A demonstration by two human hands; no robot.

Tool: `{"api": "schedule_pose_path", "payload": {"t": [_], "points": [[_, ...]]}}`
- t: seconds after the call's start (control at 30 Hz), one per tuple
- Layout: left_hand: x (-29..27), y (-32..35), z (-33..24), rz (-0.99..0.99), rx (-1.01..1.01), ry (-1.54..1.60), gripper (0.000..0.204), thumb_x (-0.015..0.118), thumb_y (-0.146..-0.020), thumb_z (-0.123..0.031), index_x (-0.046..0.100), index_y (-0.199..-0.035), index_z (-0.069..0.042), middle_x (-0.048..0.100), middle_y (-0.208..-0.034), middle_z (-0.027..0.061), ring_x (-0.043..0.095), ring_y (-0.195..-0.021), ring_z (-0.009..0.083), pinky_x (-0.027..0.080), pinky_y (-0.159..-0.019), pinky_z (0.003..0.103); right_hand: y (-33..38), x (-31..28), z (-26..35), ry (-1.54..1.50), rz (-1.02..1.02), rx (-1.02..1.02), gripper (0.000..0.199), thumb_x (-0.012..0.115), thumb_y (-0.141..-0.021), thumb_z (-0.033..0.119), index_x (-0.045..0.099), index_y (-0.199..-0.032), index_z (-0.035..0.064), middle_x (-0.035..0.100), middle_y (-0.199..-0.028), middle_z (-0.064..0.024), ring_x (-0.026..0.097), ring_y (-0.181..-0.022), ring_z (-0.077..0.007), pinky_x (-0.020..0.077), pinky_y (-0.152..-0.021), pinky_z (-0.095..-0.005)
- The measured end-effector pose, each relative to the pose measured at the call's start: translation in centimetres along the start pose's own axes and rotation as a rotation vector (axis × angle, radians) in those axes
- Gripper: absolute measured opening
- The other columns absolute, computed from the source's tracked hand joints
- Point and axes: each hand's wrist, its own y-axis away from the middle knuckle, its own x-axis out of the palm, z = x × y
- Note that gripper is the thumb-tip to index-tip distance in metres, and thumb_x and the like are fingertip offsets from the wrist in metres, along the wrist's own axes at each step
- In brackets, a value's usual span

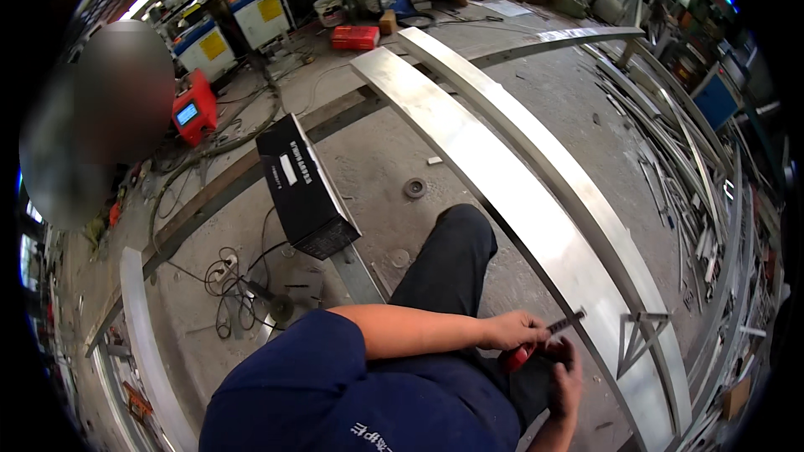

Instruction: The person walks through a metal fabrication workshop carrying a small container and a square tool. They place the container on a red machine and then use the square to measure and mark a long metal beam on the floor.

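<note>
My left hand [512,331] is closed on what looks like a red tape measure [517,358]. A short, dark-marked strip [566,322] sticks out past its fingers towards the metal. Close beside it, my right hand [567,385] has its fingers curled around a dark, partly hidden part. Just right of both hands runs a wide, silvery curved metal beam [502,176], with a second, narrower curved beam [561,176] alongside. A small triangular metal frame [641,341] rests across the two near their close end.
A black box [303,188] stands left of my knee. An angle grinder [272,303] and tangled cable lie on the floor. A person [109,125] is at the left by a red machine with a screen [194,109]. Metal strips [670,176] are heaped at right.
</note>
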Motion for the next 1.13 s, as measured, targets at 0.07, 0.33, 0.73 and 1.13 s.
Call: {"api": "schedule_pose_path", "payload": {"t": [0.07,0.33,0.73,1.13], "points": [[1.0,0.0,-0.6,-0.028,0.092,0.060,0.025,0.053,-0.100,-0.029,0.065,-0.101,-0.007,0.060,-0.083,-0.0020,0.053,-0.078,0.0046,0.044,-0.071,0.020,-0.5,1.0,-2.1,0.021,0.123,0.039,0.090,0.074,-0.076,0.033,0.030,-0.145,-0.0034,0.044,-0.139,-0.0158,0.043,-0.130,-0.0255,0.0349,-0.107,-0.0363],[-2.7,3.1,-1.4,-0.250,0.229,-0.107,0.053,0.057,-0.093,-0.011,0.038,-0.142,-0.005,0.047,-0.137,0.0091,0.045,-0.126,0.0180,0.037,-0.105,0.035,-4.5,5.0,-1.7,0.125,-0.013,0.098,0.085,0.082,-0.072,0.016,0.035,-0.141,-0.0003,0.052,-0.127,-0.0120,0.051,-0.117,-0.0201,0.0426,-0.098,-0.0327],[-26.5,26.4,-14.7,-1.689,0.378,-0.718,0.032,0.067,-0.084,-0.019,0.063,-0.109,0.001,0.068,-0.098,0.0098,0.063,-0.090,0.0184,0.050,-0.082,0.031,-16.3,-8.5,-1.0,1.299,-0.513,-0.133,0.070,0.080,-0.065,0.023,0.054,-0.126,-0.0012,0.058,-0.119,-0.0216,0.053,-0.115,-0.0382,0.0413,-0.100,-0.0426],[-40.1,34.3,-14.2,-1.831,-0.012,0.049,0.020,0.069,-0.079,-0.027,0.065,-0.090,-0.010,0.066,-0.079,0.0026,0.059,-0.063,0.0228,0.038,-0.058,0.038,-8.9,-7.7,-3.0,0.960,-0.746,-0.309,0.064,0.070,-0.084,0.016,0.040,-0.138,0.0010,0.041,-0.140,-0.0208,0.044,-0.126,-0.0378,0.0332,-0.106,-0.0486]]}}
